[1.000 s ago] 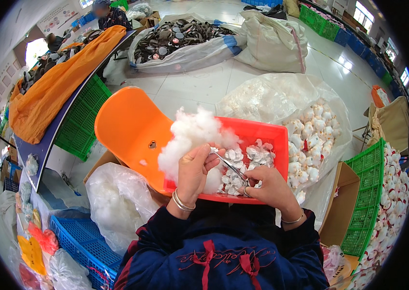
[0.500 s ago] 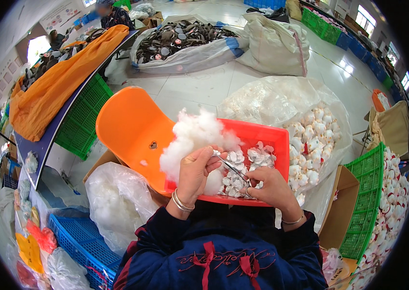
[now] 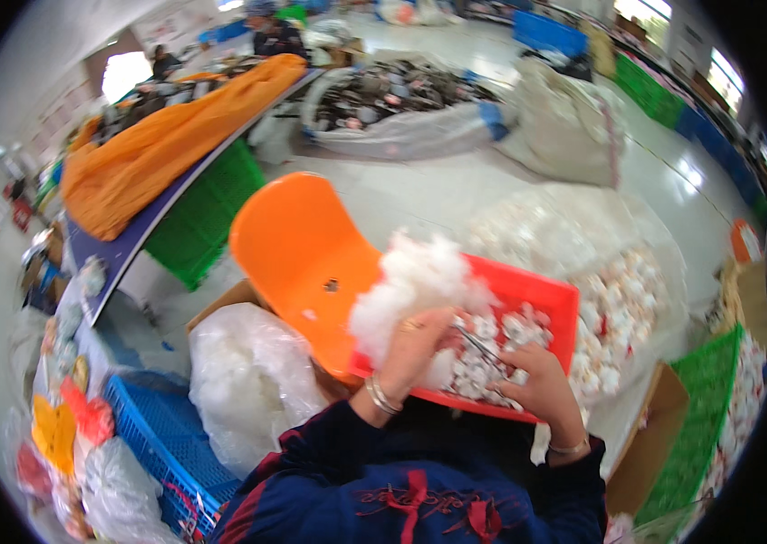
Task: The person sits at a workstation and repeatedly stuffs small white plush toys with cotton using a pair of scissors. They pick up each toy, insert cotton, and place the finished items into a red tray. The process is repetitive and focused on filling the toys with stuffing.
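The picture is blurred by motion. My right hand [image 3: 539,374] is closed round the handle end of a slim metal forceps-like tool [image 3: 477,343], which points up and left toward my other hand. My left hand [image 3: 415,349] is closed in a pinch by the tool's tip, on what looks like a small white piece [image 3: 458,320]. Both hands are over a red tray [image 3: 567,313] at my lap. Many small white pieces [image 3: 481,374] lie in the tray. A heap of white stuffing [image 3: 415,281] rises at its left end, behind my left hand.
An orange chair [image 3: 302,249] stands against the tray's left. Nearer are a plastic bag of stuffing [image 3: 243,381] and a blue crate [image 3: 157,444]. To the right lie a clear bag of small white stuffed pieces [image 3: 623,313], a cardboard box [image 3: 646,440] and a green crate [image 3: 696,435].
The whole view has shifted, so the tray, hands and chair sit farther right and lower in the picture. My hands remain close together over the tray, the tool still between them.
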Tool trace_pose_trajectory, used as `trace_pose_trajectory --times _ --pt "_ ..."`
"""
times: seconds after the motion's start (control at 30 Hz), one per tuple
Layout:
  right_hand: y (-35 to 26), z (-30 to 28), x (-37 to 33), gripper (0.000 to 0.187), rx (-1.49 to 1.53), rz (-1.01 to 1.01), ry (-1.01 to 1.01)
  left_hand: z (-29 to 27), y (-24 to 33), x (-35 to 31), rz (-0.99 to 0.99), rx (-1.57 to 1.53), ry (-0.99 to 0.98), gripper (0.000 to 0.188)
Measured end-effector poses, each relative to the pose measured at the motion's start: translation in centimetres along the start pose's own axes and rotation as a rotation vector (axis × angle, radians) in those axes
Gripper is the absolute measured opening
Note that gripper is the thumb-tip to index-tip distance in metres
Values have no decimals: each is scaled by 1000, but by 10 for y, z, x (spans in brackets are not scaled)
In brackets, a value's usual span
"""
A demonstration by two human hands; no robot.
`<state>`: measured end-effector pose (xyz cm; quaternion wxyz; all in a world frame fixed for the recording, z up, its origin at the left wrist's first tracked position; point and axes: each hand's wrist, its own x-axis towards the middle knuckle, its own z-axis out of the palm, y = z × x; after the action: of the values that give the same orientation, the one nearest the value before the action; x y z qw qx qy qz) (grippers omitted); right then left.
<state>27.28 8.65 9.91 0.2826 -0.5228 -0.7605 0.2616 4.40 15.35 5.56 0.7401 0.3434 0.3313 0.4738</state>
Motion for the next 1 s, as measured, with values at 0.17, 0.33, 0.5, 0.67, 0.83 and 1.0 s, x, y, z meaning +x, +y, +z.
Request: trace_pose_trajectory --times 0.17,0.33,0.5,0.67,0.83,1.0 --pt "17 14 -3 33 145 115 -30 9 -11 4 56 59 -1 29" --pt "18 19 1 34 179 183 -84 6 -1 -3 88 117 49 29" --pt "14 20 3 37 200 126 -47 -3 -10 1 138 237 34 26" --pt "13 25 0 36 92 0 13 -2 -8 -2 193 203 67 25" --pt "-1 14 5 28 167 146 -182 -9 -13 -3 192 50 85 18" --pt "-1 15 5 29 150 129 -157 -9 -17 -4 216 27 97 16"
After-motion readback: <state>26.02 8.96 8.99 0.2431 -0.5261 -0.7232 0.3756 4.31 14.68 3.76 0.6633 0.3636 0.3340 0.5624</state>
